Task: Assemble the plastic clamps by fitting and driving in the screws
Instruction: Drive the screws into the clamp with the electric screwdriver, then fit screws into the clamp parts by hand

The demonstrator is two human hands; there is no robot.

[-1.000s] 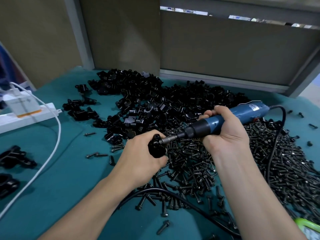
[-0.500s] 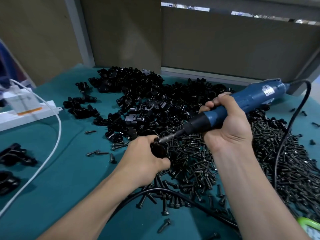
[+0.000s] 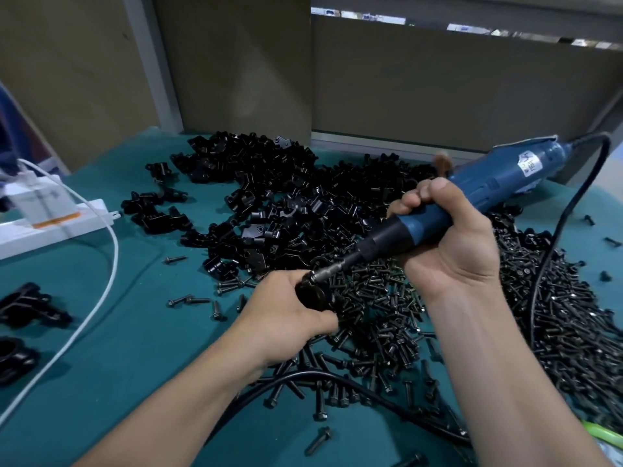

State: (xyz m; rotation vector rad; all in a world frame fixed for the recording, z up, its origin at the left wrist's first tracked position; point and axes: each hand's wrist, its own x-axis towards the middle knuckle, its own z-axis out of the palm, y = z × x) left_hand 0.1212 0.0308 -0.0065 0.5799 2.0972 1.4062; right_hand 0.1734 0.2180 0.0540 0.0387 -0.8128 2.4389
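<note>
Screwdriver tail risen toward upper right. Right hand grips it, left hand holds clamp; driving likely under way. Next: keep bit seated.

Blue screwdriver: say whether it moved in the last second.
Yes. Against the unmoved white power strip, the blue screwdriver has tilted, cord end swinging up and rightward; tip stays on the clamp.

Two bare hands and bare forearms, seen from the wearer's own head.
The left hand and left forearm occupy the 7 o'clock part of the view, while the right hand and right forearm occupy the 5 o'clock part. Both arms are uncovered from wrist to frame edge, and faint creases mark the right wrist.
</note>
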